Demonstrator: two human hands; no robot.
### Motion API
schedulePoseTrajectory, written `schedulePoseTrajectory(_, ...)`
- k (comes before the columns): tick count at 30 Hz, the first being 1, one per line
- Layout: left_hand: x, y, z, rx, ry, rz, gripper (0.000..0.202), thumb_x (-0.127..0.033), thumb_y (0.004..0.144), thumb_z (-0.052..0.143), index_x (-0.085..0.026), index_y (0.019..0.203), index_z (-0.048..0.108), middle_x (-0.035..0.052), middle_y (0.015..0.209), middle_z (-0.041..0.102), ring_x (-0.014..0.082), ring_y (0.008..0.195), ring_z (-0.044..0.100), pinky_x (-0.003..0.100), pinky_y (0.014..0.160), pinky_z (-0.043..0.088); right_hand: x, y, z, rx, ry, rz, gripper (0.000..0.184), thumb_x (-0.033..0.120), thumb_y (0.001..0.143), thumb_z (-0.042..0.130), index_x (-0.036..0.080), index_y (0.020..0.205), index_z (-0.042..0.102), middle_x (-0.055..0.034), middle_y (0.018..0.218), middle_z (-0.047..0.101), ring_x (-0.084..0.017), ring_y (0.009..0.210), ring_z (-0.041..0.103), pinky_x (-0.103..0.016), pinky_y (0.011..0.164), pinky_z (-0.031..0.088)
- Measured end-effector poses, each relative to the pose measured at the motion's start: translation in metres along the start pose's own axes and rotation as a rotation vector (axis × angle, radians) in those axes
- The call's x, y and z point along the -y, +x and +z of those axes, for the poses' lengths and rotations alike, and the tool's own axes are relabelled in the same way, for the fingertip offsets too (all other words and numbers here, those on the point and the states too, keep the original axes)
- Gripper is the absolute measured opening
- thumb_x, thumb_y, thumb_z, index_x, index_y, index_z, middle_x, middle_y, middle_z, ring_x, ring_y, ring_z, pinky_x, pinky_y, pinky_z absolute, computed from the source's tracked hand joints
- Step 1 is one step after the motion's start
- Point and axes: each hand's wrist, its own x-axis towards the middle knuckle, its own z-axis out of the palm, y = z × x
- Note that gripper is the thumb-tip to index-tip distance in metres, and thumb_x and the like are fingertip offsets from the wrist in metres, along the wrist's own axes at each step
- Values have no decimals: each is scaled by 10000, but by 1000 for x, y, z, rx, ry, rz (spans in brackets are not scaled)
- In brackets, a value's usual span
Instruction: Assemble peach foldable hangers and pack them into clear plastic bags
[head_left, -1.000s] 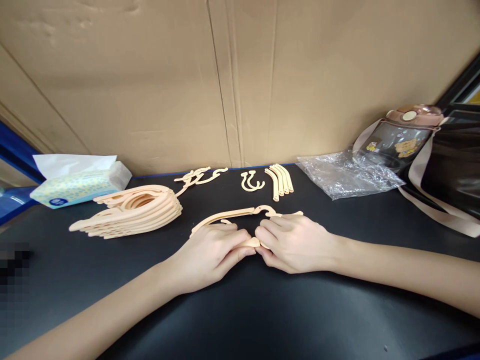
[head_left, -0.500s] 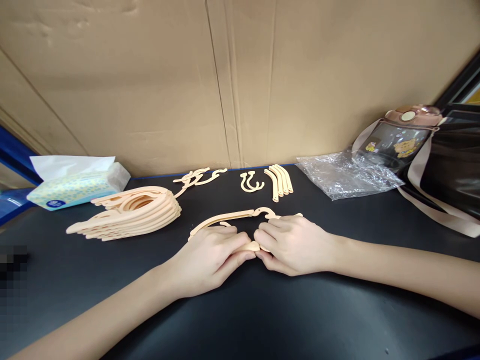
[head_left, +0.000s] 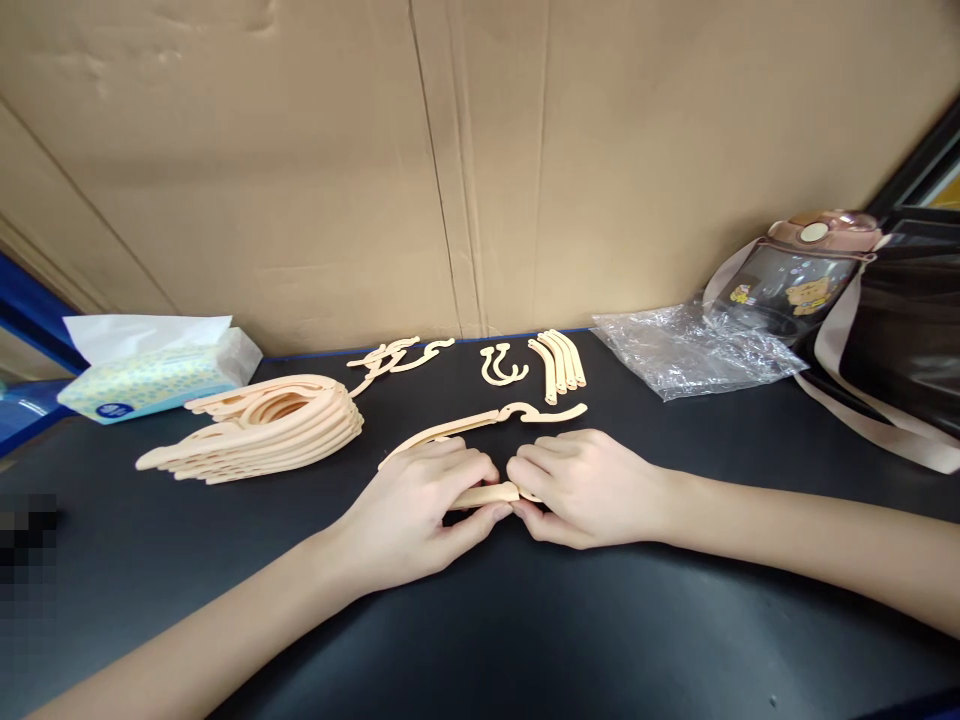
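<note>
Nearest to us the black tabletop [head_left: 525, 640] is matte, with our two bare forearms lying across it. Our left hand [head_left: 420, 505] and right hand [head_left: 581, 485] meet at the middle of the table, each with fingers curled and pinched on the lower bar of a peach plastic hanger [head_left: 484, 494], which lies flat on the surface, its hook pointing away from us. To the left, a stack of hangers [head_left: 262, 425] rests near a tissue pack [head_left: 150, 375]. Farther back, loose hooks [head_left: 502, 365] and curved bars [head_left: 559, 365] lie just beside each other, with a crumpled clear plastic bag [head_left: 690, 350] to their right. Beyond that a tinted water bottle [head_left: 802, 275] leans on a black bag [head_left: 900, 340]. A creased cardboard wall [head_left: 480, 150] closes off the back of the table.
</note>
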Motion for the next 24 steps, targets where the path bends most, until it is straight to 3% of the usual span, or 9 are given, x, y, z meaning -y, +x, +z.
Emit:
schedulePoseTrajectory(4,1,0,-1,-45,-7,16,189,-351,933,501,-199,850,579,5,794,624,164,716,523,289,690,396,0,0,-1,0,27,16,238,269,932,387,169,753,509,19,615,542,-109,516,470,-263,475,223)
schedulePoseTrajectory(7,3,0,-4,-93,-14,-8,216,-319,967,419,-200,871,571,17,834,626,176,751,512,316,712,398,0,0,-1,20,46,25,232,267,934,392,169,759,508,15,629,548,-107,524,474,-262,476,227)
schedulePoseTrajectory(11,11,2,-5,-219,-61,-229,224,-266,973,376,-218,946,593,34,966,620,203,924,534,348,807,433,-1,0,-2,33,51,34,243,272,938,387,168,754,505,12,630,547,-104,524,474,-257,481,227)
schedulePoseTrajectory(15,21,4,-2,-295,-233,-386,192,-346,912,504,-245,1036,610,29,1137,607,226,1114,539,416,986,411,-2,-1,-2,29,48,40,248,271,942,387,169,749,504,16,625,540,-102,524,470,-255,486,231)
schedulePoseTrajectory(20,28,3,2,-198,-289,-522,463,-476,771,674,-276,1177,577,34,1210,614,275,1173,533,505,1028,391,-2,-1,-2,18,42,21,249,264,942,388,173,742,505,21,618,522,-104,522,455,-263,481,234)
schedulePoseTrajectory(24,31,2,2,-170,-240,-488,427,-420,766,677,-271,1154,578,31,1213,620,271,1174,530,524,1043,375,-2,-1,-2,7,48,21,251,261,935,403,173,726,512,27,609,518,-105,516,448,-262,483,239)
